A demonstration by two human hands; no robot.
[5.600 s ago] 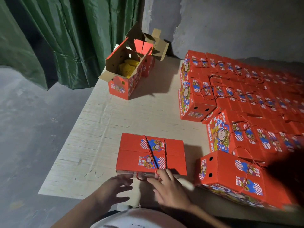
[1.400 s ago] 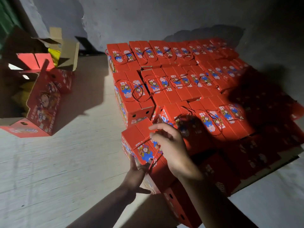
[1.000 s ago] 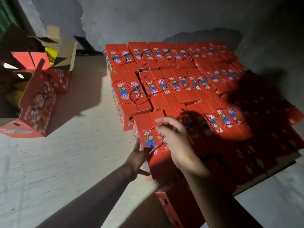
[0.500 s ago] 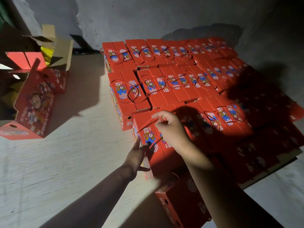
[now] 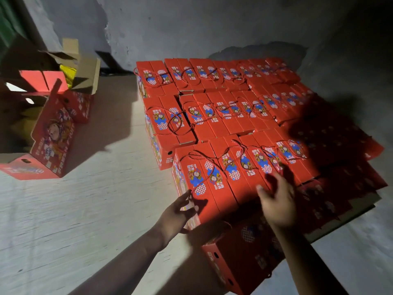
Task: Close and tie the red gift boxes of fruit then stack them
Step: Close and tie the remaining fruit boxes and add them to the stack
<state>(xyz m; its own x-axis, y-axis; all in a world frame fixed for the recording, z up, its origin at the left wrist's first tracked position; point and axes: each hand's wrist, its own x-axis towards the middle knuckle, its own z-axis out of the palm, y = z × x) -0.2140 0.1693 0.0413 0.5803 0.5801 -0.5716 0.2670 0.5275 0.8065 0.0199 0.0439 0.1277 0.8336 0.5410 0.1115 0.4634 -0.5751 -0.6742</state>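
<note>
Red gift box [image 5: 204,177]: closed, red cord looped over its lid, set at the near left corner of the stack, on its top layer.
Cord [image 5: 209,167]: twisted red, lying loose across the lid; one end trails down to the near left edge, close to the left hand.
Stack of boxes [image 5: 244,116]: closed red boxes in tight rows, each with a cord on top; the right part lies in deep shadow.
Left hand [image 5: 178,211]: at the near left corner of the gift box, fingers [image 5: 187,195] spread and fairly straight, holding nothing; tips at or just beside the box's side wall, contact cannot be told.
Right hand [image 5: 276,203]: over the near edge of the stack, just right of the gift box, blurred; fingers loosely bent and apart, nothing in them.
Lower box [image 5: 244,256]: a red box below and nearer than the top layer, in shadow.
Open boxes [image 5: 51,133]: two red boxes with flaps up, well apart to the left; yellow contents show in the far one.
Worktop [image 5: 74,209]: pale wooden board carrying everything.
Wall [image 5: 202,26]: grey, rough, behind the stack.
</note>
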